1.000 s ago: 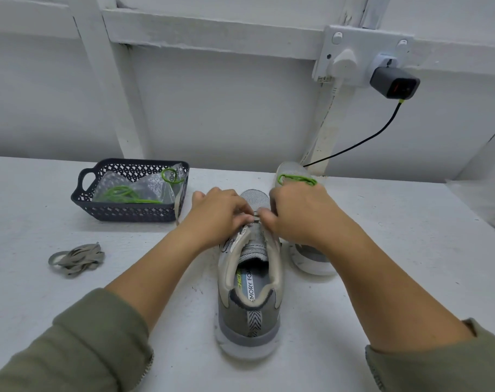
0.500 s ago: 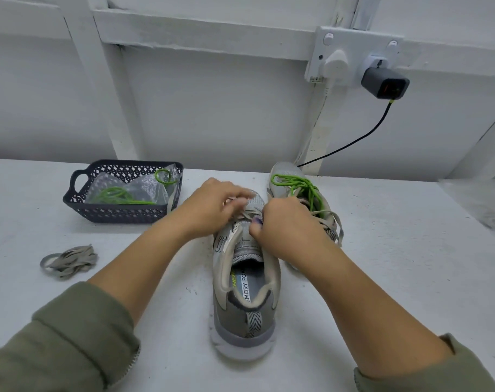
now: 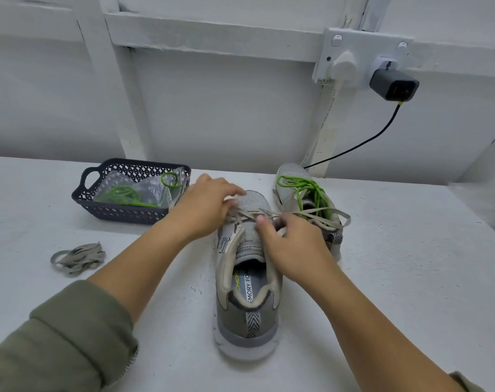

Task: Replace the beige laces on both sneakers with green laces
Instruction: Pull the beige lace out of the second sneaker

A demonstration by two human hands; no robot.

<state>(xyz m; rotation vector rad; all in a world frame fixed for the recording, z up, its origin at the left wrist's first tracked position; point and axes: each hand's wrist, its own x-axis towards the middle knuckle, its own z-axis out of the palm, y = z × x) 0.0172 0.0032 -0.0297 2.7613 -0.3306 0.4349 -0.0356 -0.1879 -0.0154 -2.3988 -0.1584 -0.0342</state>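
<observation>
Left hand (image 3: 206,210) blurred; right hand (image 3: 294,247) hides its beige lace (image 3: 245,215) grip.

Left arm: bare forearm reaches forward from the lower left, olive sleeve (image 3: 57,343) bunched near the elbow.
Left hand (image 3: 209,206): palm down, fingers bent, tips blurred at the beige lace (image 3: 319,213); a pinch cannot be made out.
Right arm: bare forearm comes in from the lower right, angled toward the centre.
Right hand (image 3: 293,247): back facing up, thumb (image 3: 262,222) pointing forward, fingers curled round the same lace.
Spacing: the 2 hands are close, fingertips near each other but apart.
</observation>
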